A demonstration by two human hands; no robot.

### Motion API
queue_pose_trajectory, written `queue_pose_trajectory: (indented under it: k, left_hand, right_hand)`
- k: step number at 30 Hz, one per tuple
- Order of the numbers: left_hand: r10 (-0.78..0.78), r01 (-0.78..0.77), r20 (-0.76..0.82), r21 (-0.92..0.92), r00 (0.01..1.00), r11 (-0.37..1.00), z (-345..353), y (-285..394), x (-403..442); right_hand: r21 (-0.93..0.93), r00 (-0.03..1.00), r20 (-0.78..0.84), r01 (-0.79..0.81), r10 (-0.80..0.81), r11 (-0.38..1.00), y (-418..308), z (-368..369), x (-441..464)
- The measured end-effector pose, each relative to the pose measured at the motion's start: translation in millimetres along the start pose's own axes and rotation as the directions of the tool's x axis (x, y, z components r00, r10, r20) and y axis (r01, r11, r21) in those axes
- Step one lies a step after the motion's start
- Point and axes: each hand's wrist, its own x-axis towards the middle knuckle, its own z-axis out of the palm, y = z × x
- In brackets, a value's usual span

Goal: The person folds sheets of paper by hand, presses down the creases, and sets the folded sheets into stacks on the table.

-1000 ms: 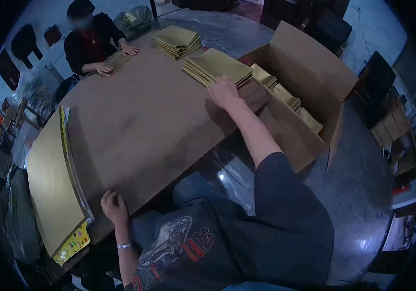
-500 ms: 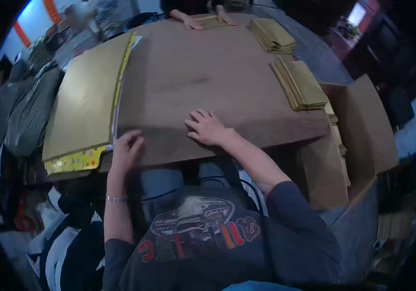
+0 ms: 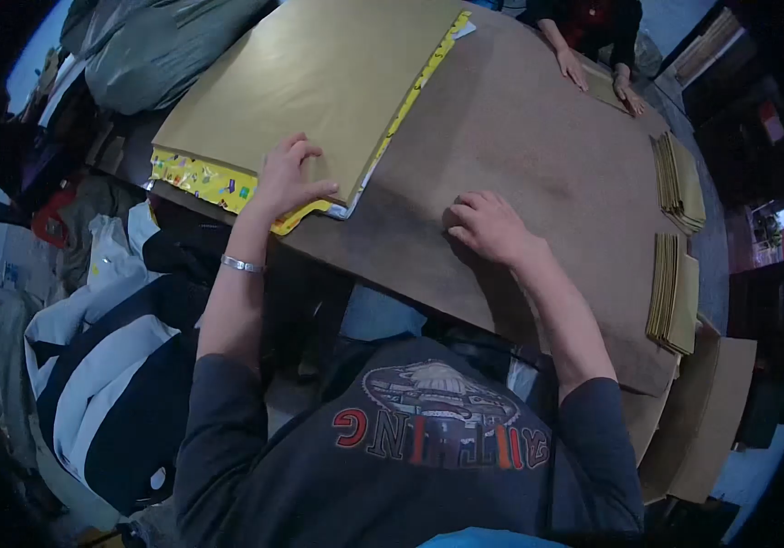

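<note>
- Yellow printed wrapping [image 3: 193,177] pokes out beneath the gold paper, along the surface's near edge.
- The gold paper [image 3: 305,87] lies flat at the surface's left end; its long axis seems to run from the near edge toward the far side, slanting right, its near right corner pointing at the wearer.
- The left hand [image 3: 287,178] is over that corner, fingers spread, thumb apart; contact is unclear. The step in hand looks like reaching for the paper; gripping it would call for thumb and fingers closing at the corner.
- The right hand [image 3: 492,228] is near the middle of the near edge, fingers half-curled; I cannot tell what its palm covers.
- Two folded stacks [image 3: 673,292] sit by the surface's right edge.
</note>
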Motion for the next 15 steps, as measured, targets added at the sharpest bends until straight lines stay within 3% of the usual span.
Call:
queue_pose_trajectory:
  k: [6,7,11,12,15]
  left_hand:
    - [0.044,-0.043,-0.046,0.014,0.998,0.999,5,-7,-1]
    - [0.064,-0.064,-0.051,0.001,0.997,0.998,6,-9,-1]
    - [-0.003,-0.005,-0.086,-0.093,0.996,0.996,12,-14,6]
    - [0.05,-0.06,-0.176,-0.054,0.983,0.997,17,-16,7]
    - [0.009,-0.021,-0.17,-0.072,0.985,0.997,20,-20,8]
  right_hand:
    - [-0.015,0.963,-0.13,0.238,-0.238,0.971,-32,-16,77]
    - [-0.037,0.918,-0.238,0.316,-0.316,0.948,-34,-9,88]
    - [-0.008,0.916,-0.224,0.339,-0.332,0.941,-53,-15,104]
    - [-0.007,0.936,-0.192,0.301,-0.297,0.954,-56,-16,106]
    - [0.0,0.955,-0.151,0.259,-0.256,0.966,-63,-18,119]
